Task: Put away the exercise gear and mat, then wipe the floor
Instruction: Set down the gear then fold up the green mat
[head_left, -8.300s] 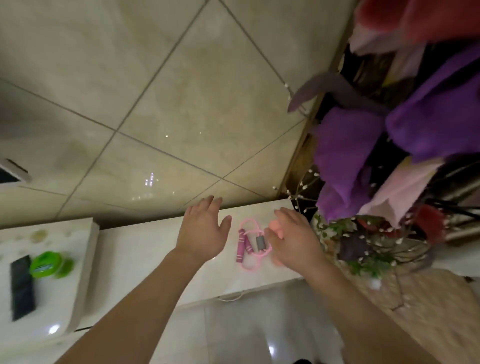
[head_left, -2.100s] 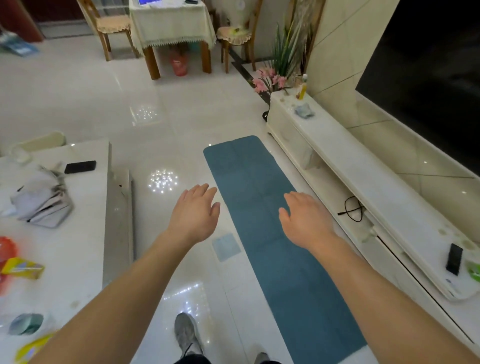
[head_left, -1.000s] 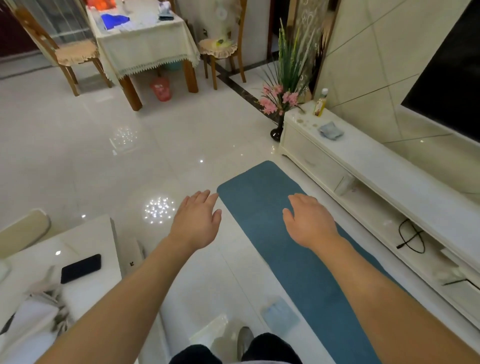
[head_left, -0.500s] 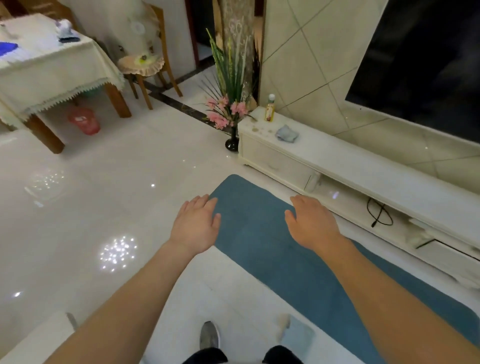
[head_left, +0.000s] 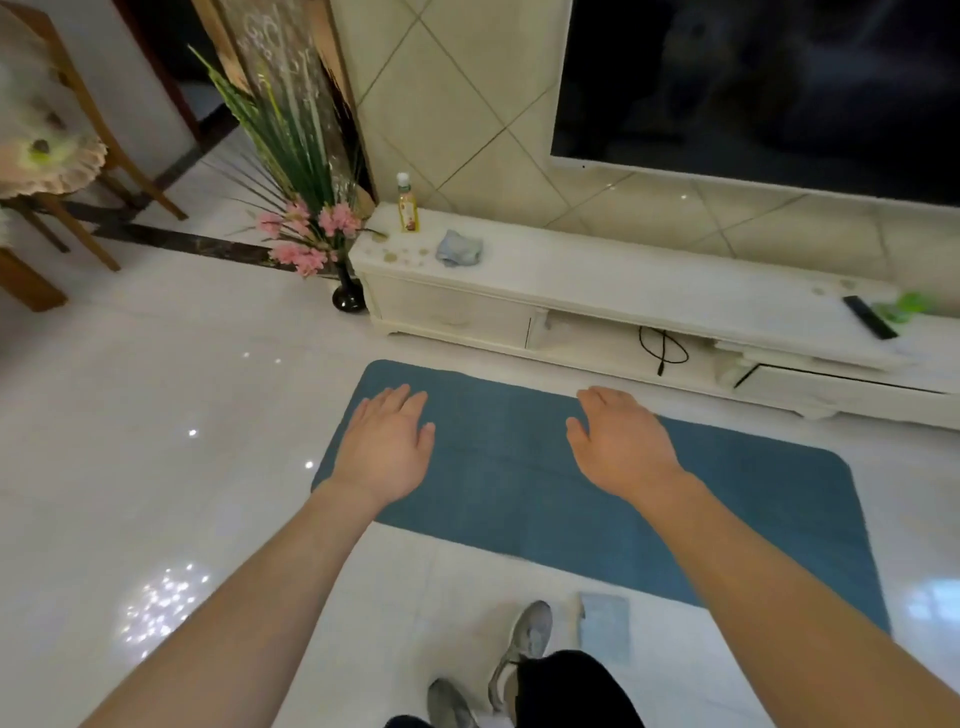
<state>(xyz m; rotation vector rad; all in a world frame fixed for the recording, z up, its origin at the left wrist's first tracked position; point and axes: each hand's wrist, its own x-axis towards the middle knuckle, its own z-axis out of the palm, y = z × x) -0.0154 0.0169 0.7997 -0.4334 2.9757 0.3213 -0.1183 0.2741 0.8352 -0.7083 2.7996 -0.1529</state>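
The teal mat (head_left: 519, 467) lies unrolled and flat on the white tiled floor (head_left: 156, 415). Its long far edge runs along the front of the low white cabinet (head_left: 649, 280), with a strip of floor between the two. The mat's left end sits near the cabinet's left end.

Both bare arms reach forward over the mat, palms down. The left hand (head_left: 387, 449) shows above the mat's left end. Its fingers are straight, loosely together and hold nothing, and the fingertips point toward the far edge. The right hand (head_left: 621, 444) shows above the mat's middle, close to the far edge. It is equally relaxed and empty, with the thumb spread a little to the side. Neither hand grips the mat, which lies beneath and ahead of the fingers.

A small folded blue-grey cloth (head_left: 605, 623) rests on the floor just beside the mat's near edge, next to a grey shoe (head_left: 524, 644).

On the cabinet top, a small bottle (head_left: 408, 203) stands at the left rear corner, and a crumpled rag (head_left: 460, 249) lies near it to the right. A dark remote (head_left: 870, 323) lies toward the right end by the front edge, beside something green (head_left: 904, 304). A black cable (head_left: 662, 348) lies in the open compartment. A dark vase (head_left: 348, 296) of pink flowers stands on the floor against the cabinet's left end.
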